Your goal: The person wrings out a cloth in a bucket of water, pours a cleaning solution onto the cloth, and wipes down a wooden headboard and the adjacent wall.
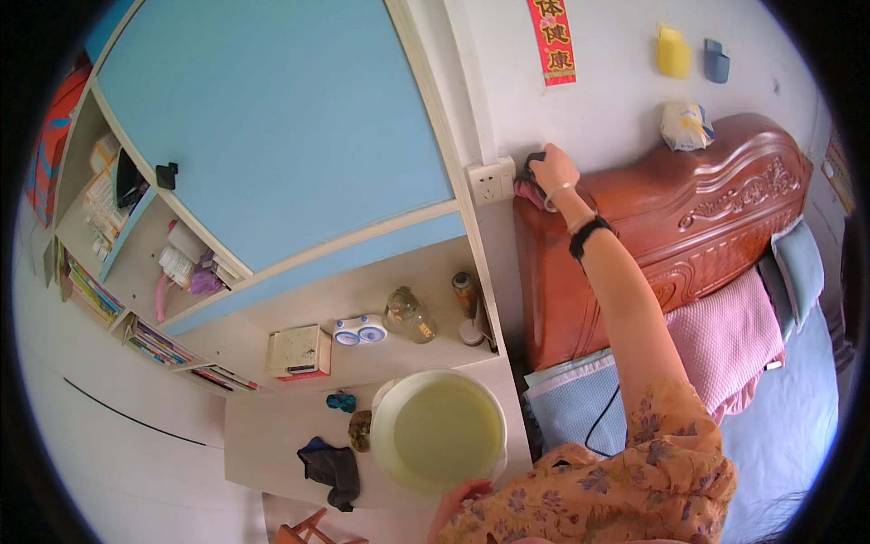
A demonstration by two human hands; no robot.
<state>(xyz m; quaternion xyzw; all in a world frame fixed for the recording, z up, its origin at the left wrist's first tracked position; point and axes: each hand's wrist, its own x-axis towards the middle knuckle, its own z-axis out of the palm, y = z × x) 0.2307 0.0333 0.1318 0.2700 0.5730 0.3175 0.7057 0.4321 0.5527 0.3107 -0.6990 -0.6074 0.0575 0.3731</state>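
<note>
My right hand (556, 168), with a bangle and a black wristband, reaches out to the near top corner of the carved wooden headboard (612, 197). Its fingers close on a dark, bunched item (535, 160), probably cloth; a dark pink cloth (529, 192) lies just below it. My left hand (470, 491) is partly hidden at the lower rim of a white basin (504, 425) holding cloudy, yellowish liquid; whether it grips the rim is unclear. Left of the basin on the desk lie a dark grey cloth garment (331, 469), a brown patterned cloth bundle (359, 430) and a teal one (341, 402).
A wall socket (491, 181) is beside my right hand. A tissue pack (686, 127) rests on the headboard. The desk's shelf (251, 326) holds a twin-dial clock (360, 330), glass vessels (409, 314) and a box (299, 350). Blue cabinet doors (285, 122) rise above. A wooden stool (309, 529) stands below.
</note>
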